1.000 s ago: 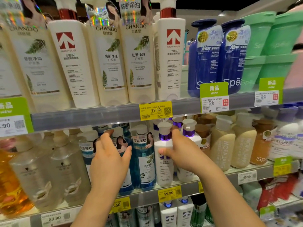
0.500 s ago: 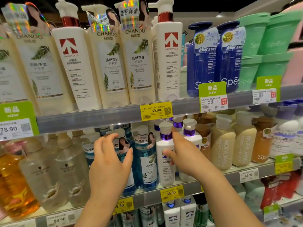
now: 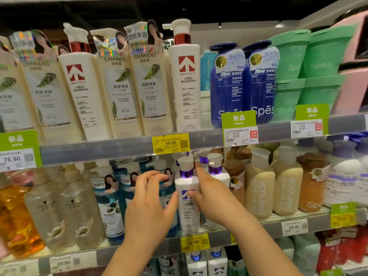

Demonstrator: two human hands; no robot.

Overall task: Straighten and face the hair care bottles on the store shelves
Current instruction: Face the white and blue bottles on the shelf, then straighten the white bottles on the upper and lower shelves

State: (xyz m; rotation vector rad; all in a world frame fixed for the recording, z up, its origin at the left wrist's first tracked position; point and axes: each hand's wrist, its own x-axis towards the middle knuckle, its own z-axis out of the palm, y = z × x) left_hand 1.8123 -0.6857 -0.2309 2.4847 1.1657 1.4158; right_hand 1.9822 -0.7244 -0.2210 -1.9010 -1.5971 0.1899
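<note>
White bottle (image 3: 188,204), purple-collared, upright, label forward; right hand (image 3: 212,196) grips it, left hand (image 3: 149,204) loosely open.

Left hand (image 3: 148,204) and right hand (image 3: 211,196) raised, fingers spread

White bottle (image 3: 188,198), purple collar (image 3: 186,173), yellow tag (image 3: 170,143)

A grey metal upper shelf (image 3: 95,151) crosses the view from 9 to 3 o'clock, with a lower shelf (image 3: 258,229) beneath it. Yellow and green price tags (image 3: 170,143) clip to their front edges. At 12 o'clock a dark ceiling (image 3: 99,10) carries a small spotlight (image 3: 219,24).
</note>
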